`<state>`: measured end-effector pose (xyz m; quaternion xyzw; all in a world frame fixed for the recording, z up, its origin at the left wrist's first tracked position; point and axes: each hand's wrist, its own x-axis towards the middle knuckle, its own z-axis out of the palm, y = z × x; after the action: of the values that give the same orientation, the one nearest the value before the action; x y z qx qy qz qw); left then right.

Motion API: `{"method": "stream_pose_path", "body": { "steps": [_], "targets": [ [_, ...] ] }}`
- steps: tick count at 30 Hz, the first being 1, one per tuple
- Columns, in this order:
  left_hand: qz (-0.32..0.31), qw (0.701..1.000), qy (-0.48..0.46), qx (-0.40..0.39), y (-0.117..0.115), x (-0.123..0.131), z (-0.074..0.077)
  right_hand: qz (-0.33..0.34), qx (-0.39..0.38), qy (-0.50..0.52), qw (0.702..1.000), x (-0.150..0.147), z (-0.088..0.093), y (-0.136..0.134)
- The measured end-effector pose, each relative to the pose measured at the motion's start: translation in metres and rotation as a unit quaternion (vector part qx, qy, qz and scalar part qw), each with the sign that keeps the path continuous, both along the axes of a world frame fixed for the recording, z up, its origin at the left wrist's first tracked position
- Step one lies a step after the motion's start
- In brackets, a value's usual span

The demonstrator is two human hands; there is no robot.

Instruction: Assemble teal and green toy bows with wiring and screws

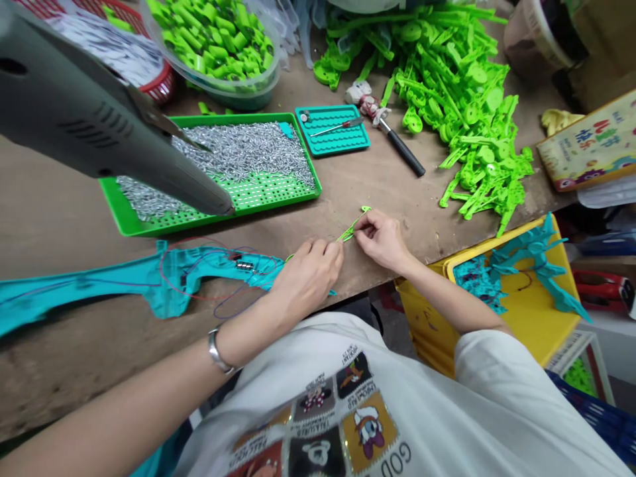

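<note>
My right hand point(385, 242) is over the bench point(342, 189), thumb and forefinger closed to a pinch on a slim lime-green plastic piece point(347, 234), which slants up and away from me past my fingertips. My left hand point(308, 270) lies just beside it, palm down, fingers bent and close together at the piece's near end. They cover the tip of a long turquoise plastic shell point(171, 291), so I cannot tell whether they grip anything. The shell stretches off to my left, with thin red and blue wires looping over it.

Beyond my hands, a green perforated tray point(248, 214) holds a heap of small silver screws point(238, 152). Just beside it sits a small teal tray point(330, 144) with a thin screwdriver across it, then a hammer point(405, 152) with a wrapped head. Farther to the right, lime-green plastic parts point(467, 112) lie in a big pile. Near my right forearm stands a yellow bin point(427, 331) with turquoise pieces point(536, 262) in it.
</note>
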<state>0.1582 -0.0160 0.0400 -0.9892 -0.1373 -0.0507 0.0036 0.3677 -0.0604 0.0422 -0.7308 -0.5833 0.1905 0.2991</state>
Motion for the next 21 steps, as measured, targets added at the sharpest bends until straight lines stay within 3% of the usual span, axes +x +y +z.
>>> {"method": "stream_pose_path", "body": {
  "steps": [7, 14, 21],
  "targets": [
    [-0.001, 1.000, -0.008, 0.000, 0.001, 0.001, 0.002, 0.006, -0.033, 0.187, 0.982, 0.011, -0.005, -0.002],
    [-0.001, 0.999, -0.029, -0.029, 0.001, 0.001, 0.001, 0.025, -0.005, 0.030, 0.999, 0.013, 0.006, -0.007],
    [0.001, 0.999, -0.029, -0.021, 0.001, 0.001, 0.001, 0.038, 0.034, 0.024, 0.998, 0.009, 0.003, -0.004]
  ]
}}
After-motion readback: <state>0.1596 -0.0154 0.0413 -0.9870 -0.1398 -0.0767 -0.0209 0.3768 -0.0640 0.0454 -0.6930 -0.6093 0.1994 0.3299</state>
